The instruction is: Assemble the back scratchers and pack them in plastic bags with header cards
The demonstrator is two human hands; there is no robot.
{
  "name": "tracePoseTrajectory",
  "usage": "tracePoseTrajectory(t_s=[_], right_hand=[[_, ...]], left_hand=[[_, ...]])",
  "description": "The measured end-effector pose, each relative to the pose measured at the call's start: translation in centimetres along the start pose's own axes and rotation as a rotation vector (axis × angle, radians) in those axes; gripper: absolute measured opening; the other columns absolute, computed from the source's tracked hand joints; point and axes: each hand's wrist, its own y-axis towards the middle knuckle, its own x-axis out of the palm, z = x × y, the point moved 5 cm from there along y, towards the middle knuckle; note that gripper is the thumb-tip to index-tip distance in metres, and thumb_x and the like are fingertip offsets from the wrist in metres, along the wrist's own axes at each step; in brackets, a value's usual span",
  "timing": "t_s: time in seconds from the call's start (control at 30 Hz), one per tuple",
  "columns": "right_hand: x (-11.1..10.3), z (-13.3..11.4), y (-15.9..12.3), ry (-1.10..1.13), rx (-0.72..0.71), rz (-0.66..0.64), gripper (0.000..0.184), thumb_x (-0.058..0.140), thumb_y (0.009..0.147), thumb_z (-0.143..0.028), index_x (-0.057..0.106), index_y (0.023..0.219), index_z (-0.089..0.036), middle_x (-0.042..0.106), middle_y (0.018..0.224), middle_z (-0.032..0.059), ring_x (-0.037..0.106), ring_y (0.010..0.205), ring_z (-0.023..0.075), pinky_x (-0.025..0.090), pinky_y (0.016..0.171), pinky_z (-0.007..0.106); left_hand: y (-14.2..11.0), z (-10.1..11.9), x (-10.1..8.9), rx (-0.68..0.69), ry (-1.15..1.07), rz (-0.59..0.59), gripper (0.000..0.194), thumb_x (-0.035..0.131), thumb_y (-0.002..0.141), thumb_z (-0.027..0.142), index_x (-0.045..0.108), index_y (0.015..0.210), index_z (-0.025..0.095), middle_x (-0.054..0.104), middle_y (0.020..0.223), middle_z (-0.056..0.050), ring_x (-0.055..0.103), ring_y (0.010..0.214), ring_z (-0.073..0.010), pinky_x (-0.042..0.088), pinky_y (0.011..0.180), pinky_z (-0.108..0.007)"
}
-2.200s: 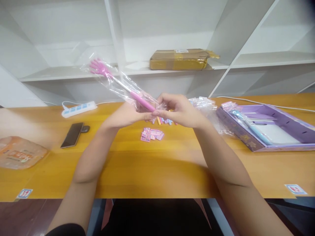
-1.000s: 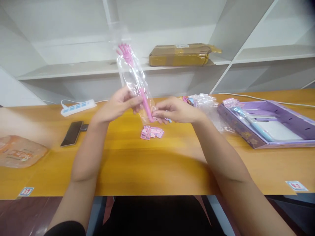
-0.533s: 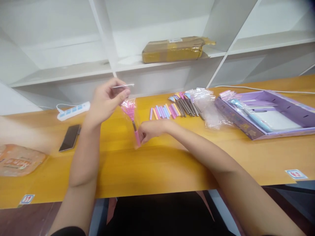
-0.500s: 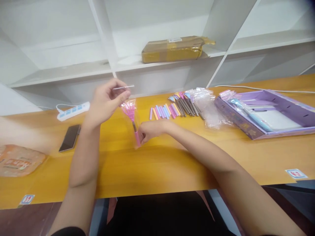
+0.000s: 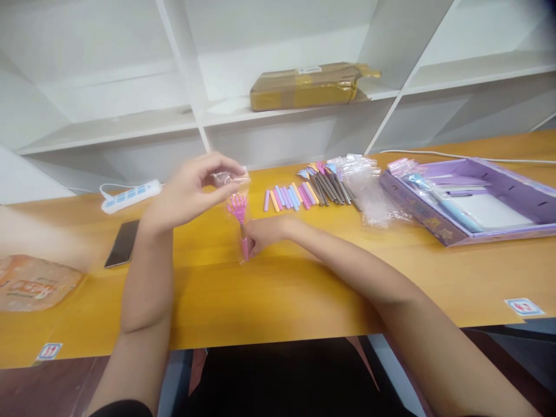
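A small pink back scratcher [image 5: 238, 207], with a hand-shaped head, a short rod and a pink handle, lies inside a clear plastic bag [image 5: 245, 180]. At the bag's upper end is my left hand [image 5: 195, 188], its thumb and fingers curled around the top edge. My right hand [image 5: 266, 233] is closed at the lower end, gripping the pink handle through the bag; its fingertips are partly hidden. Just beyond it lies a row of coloured tubes [image 5: 289, 197] in pink, purple, blue and orange. Beside them several back scratchers [image 5: 332, 186] with dark rods are bunched.
Clear bags [image 5: 369, 194] are piled near a purple box [image 5: 460, 231] holding a wrapped blue item. To the left are a phone [image 5: 123, 243], a power strip [image 5: 132, 196] and an orange packet [image 5: 37, 284]. A taped carton [image 5: 304, 90] sits on the shelf.
My left hand has lowered and shifted slightly right toward the bag's top. The thin strip seen standing out by its fingers now lies down at the bag's upper edge. My right hand stays nearly still.
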Motion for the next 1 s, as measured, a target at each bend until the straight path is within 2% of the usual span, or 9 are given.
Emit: tracePoseTrajectory(t_s=[0.13,0.27,0.43,0.5,0.57,0.7,0.8,0.9,1.0], right_hand=[[-0.5,-0.6,-0.6,0.011,0.048,-0.034,0.042,0.098,0.086,-0.034,0.095,0.126,-0.02,0.089,0.113,0.0042,0.076,0.096,0.0173,0.048,0.079,0.024],[-2.8,0.1,-3.3,-0.03,0.156,0.0,0.041,0.092,0.091,-0.025,0.09,0.132,-0.019,0.087,0.121,0.0037,0.075,0.098,0.0153,0.048,0.08,0.024],[-6.4,3.6,-6.9,-0.18,0.45,0.194,0.048,0.096,0.091,-0.041,0.083,0.128,-0.014,0.082,0.13,0.0139,0.074,0.112,0.0262,0.045,0.086,0.032],[-6.9,5.0,-7.4,-0.227,0.563,0.217,0.054,0.099,0.087,-0.05,0.083,0.124,-0.013,0.081,0.13,0.0176,0.073,0.115,0.0314,0.043,0.084,0.034],[-6.8,6.1,-7.2,-0.242,0.627,0.182,0.057,0.101,0.084,-0.059,0.084,0.114,-0.013,0.082,0.12,0.0182,0.074,0.109,0.0324,0.041,0.082,0.035],[-5.8,7.1,-5.8,-0.203,0.604,0.066,0.054,0.096,0.09,-0.064,0.083,0.104,-0.013,0.081,0.103,0.0117,0.071,0.093,0.0231,0.043,0.078,0.034],[-5.3,7.6,-5.0,-0.189,0.558,0.03,0.048,0.092,0.099,-0.058,0.082,0.11,-0.012,0.08,0.107,0.0097,0.071,0.094,0.019,0.05,0.083,0.031],[-5.1,8.1,-4.6,-0.192,0.539,0.004,0.044,0.081,0.11,-0.056,0.079,0.118,-0.013,0.078,0.114,0.0076,0.073,0.102,0.0189,0.061,0.097,0.035],[-5.1,8.2,-4.5,-0.194,0.541,0.013,0.044,0.078,0.112,-0.058,0.078,0.118,-0.014,0.079,0.115,0.0076,0.075,0.105,0.02,0.063,0.1,0.038]], left_hand=[[-0.3,0.5,-0.1,0.025,0.027,-0.084,0.038,0.091,0.093,0.028,0.085,0.131,0.025,0.084,0.132,-0.012,0.078,0.115,-0.0252,0.065,0.098,-0.037],[-0.4,0.7,-0.2,-0.013,-0.031,-0.024,0.027,0.087,0.101,0.035,0.087,0.126,0.024,0.085,0.126,-0.011,0.08,0.113,-0.0256,0.067,0.096,-0.037],[-0.5,0.4,-0.2,-0.041,-0.072,0.055,0.02,0.082,0.109,0.041,0.087,0.117,0.023,0.085,0.107,-0.008,0.081,0.098,-0.0217,0.067,0.088,-0.034],[-0.5,0.5,-0.3,-0.017,-0.042,0.108,0.022,0.077,0.113,0.043,0.088,0.115,0.024,0.083,0.101,-0.006,0.079,0.093,-0.0203,0.067,0.087,-0.034],[-0.4,0.6,-0.5,0.014,0.01,0.159,0.026,0.073,0.116,0.045,0.09,0.113,0.026,0.082,0.098,-0.006,0.077,0.087,-0.0195,0.067,0.086,-0.035],[-0.2,0.9,-0.6,0.087,0.134,0.238,0.024,0.073,0.114,0.043,0.092,0.112,0.028,0.079,0.102,-0.005,0.071,0.077,-0.0165,0.064,0.078,-0.035],[0.0,0.7,-0.5,0.111,0.167,0.261,0.024,0.073,0.114,0.043,0.091,0.114,0.029,0.077,0.1,-0.005,0.07,0.076,-0.0159,0.063,0.076,-0.034],[0.0,0.3,-0.3,0.127,0.143,0.286,0.026,0.075,0.114,0.05,0.085,0.131,0.033,0.076,0.092,-0.002,0.072,0.073,-0.0172,0.063,0.072,-0.035],[0.0,0.2,-0.3,0.173,0.129,0.307,0.031,0.077,0.114,0.054,0.077,0.14,0.038,0.076,0.09,0.0,0.074,0.072,-0.0175,0.063,0.069,-0.035]])
